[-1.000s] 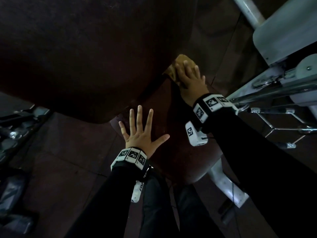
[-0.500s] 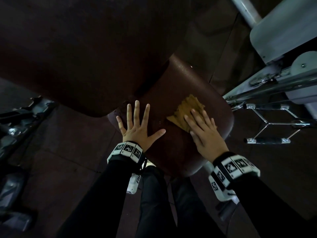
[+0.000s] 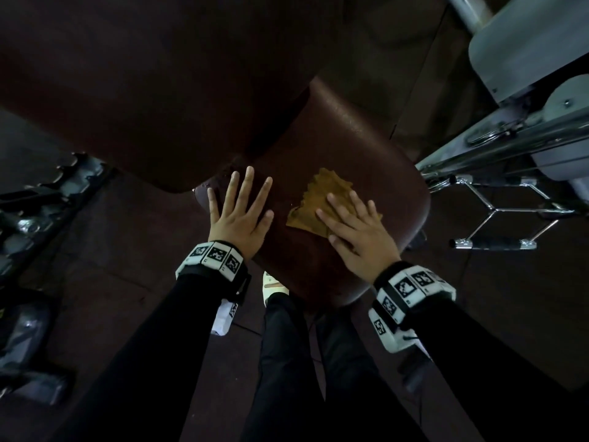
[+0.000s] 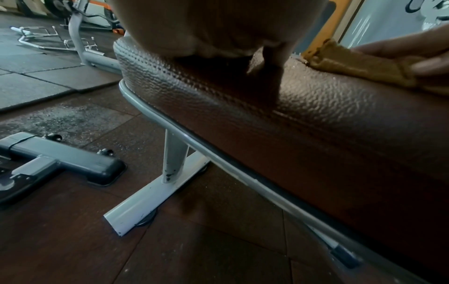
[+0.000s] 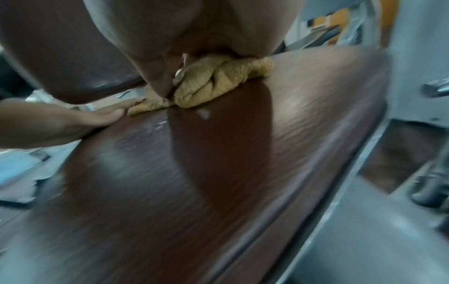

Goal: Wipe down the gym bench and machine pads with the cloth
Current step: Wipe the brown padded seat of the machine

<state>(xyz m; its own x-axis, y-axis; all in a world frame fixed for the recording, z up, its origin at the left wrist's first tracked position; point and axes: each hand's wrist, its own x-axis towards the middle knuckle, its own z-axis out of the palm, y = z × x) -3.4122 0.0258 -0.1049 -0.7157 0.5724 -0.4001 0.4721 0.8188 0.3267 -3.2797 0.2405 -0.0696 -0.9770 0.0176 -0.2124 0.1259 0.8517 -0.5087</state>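
A dark brown padded seat (image 3: 357, 132) fills the middle of the head view, below a larger dark back pad (image 3: 143, 78). A mustard-yellow cloth (image 3: 318, 199) lies crumpled on the seat. My right hand (image 3: 357, 231) presses flat on the cloth with straight fingers. The right wrist view shows the cloth (image 5: 218, 82) bunched under the palm. My left hand (image 3: 242, 212) lies flat and spread on the seat's left edge, holding nothing. In the left wrist view the cloth (image 4: 352, 63) sits on the textured seat (image 4: 316, 107).
A grey machine frame (image 3: 526, 46) and a chrome cable handle (image 3: 497, 224) stand at the right. Dark equipment (image 3: 38, 202) lies on the floor at left. The seat's white foot (image 4: 150, 196) rests on brown floor tiles beside a dark grey base (image 4: 73, 159).
My right hand has dragged the cloth from the seat's far end back toward me, then slightly left. The left hand stays flat on the seat's left edge.
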